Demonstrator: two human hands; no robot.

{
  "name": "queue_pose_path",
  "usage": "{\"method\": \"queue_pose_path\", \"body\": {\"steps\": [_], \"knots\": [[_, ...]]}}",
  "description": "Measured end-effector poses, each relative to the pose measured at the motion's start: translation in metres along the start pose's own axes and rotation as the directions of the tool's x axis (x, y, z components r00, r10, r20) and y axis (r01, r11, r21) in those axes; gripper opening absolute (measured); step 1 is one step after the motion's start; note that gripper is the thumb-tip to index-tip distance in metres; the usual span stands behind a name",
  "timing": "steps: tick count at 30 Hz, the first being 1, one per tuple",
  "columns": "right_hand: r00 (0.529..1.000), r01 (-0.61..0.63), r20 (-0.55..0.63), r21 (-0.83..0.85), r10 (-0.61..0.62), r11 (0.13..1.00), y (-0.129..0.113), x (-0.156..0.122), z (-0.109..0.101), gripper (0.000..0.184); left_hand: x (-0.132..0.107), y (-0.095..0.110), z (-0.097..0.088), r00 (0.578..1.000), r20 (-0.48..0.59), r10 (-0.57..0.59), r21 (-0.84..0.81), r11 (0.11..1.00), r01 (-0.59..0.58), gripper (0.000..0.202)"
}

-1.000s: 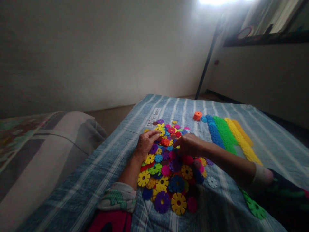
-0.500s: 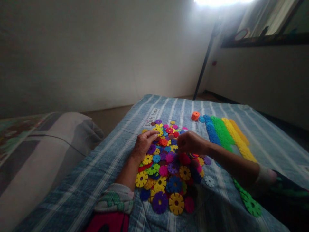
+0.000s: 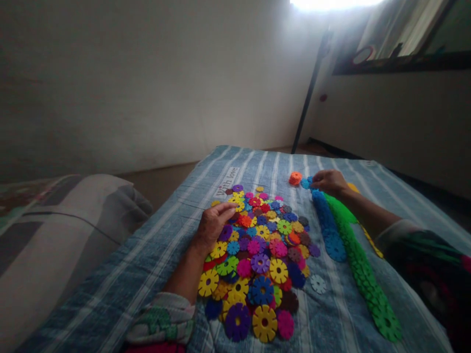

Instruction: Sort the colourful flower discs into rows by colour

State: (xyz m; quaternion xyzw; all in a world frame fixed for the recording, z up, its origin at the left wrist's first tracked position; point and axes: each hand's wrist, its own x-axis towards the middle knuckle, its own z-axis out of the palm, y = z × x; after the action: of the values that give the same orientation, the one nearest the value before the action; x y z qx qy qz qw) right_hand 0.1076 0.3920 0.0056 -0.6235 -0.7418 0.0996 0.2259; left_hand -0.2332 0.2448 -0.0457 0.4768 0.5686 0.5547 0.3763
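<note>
Right hand [image 3: 330,182] reached edge of blue row [image 3: 326,223].

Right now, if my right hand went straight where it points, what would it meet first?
Your right hand would probably meet the blue disc just ahead, then the orange stack, though the hand's height is unclear.

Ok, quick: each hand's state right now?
Left hand: partly over the disc pile; any hold can't be told.
Right hand: curled near blue discs; any hold can't be told.

A bright light [image 3: 336,4] glows at the top above a dark pole [image 3: 310,93]; window [image 3: 415,32] upper right, striped cloth [image 3: 84,245] lower left.
</note>
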Motion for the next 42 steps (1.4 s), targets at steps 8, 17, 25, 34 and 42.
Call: {"method": "queue_pose_path", "body": {"steps": [8,17,25,34,42], "knots": [[1.0,0.021,0.018,-0.147,-0.018,0.989,0.012,0.034,0.024,0.016,-0.001,0.001,0.0,1.0,-0.011,0.012,0.033,0.999,-0.012,0.031],[0.998,0.041,0.064,-0.257,-0.025,0.966,0.013,0.04,0.029,0.024,-0.001,-0.002,0.001,1.0,-0.008,0.004,0.01,1.0,-0.004,0.032],[0.999,0.03,0.027,-0.323,-0.023,0.946,0.011,0.038,0.03,0.037,-0.003,0.002,0.001,1.0,-0.007,0.008,0.027,1.0,-0.007,0.031],[0.989,0.146,0.02,-0.3,-0.146,0.943,-0.023,0.006,0.023,0.027,-0.005,0.005,0.002,1.0,0.002,-0.009,0.01,1.0,0.009,0.028],[0.84,0.512,0.265,-0.096,-0.474,0.854,-0.096,-0.064,0.046,0.021,-0.001,-0.002,0.002,1.0,-0.011,-0.009,-0.091,0.996,0.008,0.026]]}}
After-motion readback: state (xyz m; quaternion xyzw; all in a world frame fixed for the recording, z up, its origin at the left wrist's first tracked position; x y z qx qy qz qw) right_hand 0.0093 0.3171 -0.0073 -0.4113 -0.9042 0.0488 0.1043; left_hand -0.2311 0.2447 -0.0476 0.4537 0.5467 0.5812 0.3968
